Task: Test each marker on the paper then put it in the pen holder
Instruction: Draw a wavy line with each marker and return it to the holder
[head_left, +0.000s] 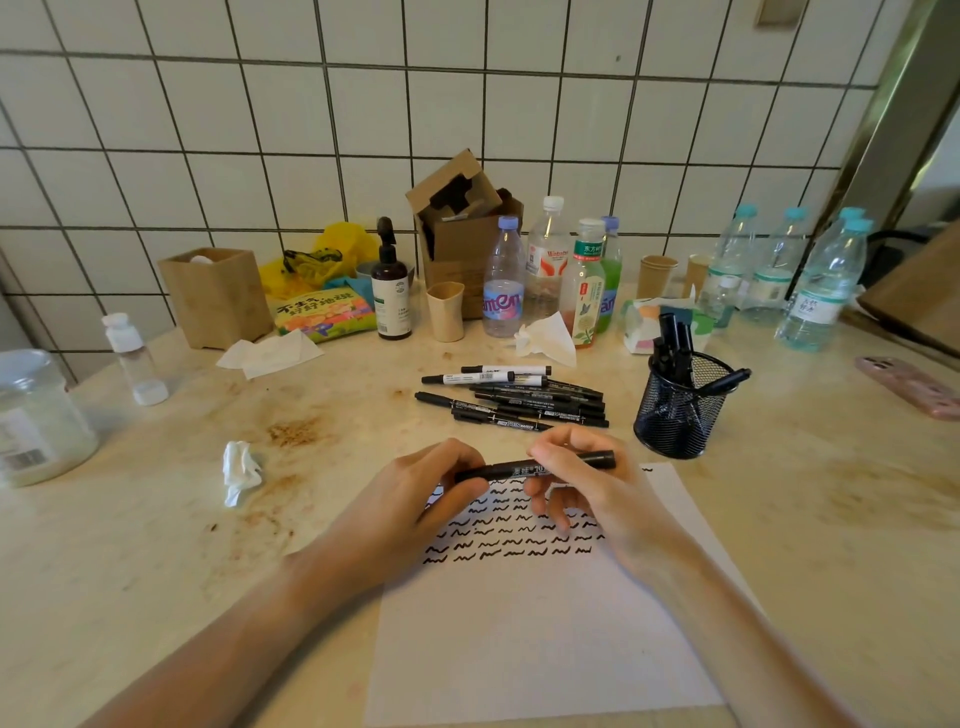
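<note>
holding one black marker (535, 466) level across the middle of the frame, both hands are sharing it: left hand (415, 493) is curling round one end, right hand (582, 483) is pinching the barrel near the other, likely for capping or uncapping. both wrists are hovering over the paper (545, 623), whose upper half is carrying rows of squiggles. untested markers (514, 397) are lying heaped above centre; the mesh pen holder (680, 410) is standing just right of them, already containing several.

Stained, smooth stone-like bench (156, 519); matt white paper (519, 649); black wire-mesh metal pen holder (675, 415); glossy black plastic marker (511, 470).
</note>
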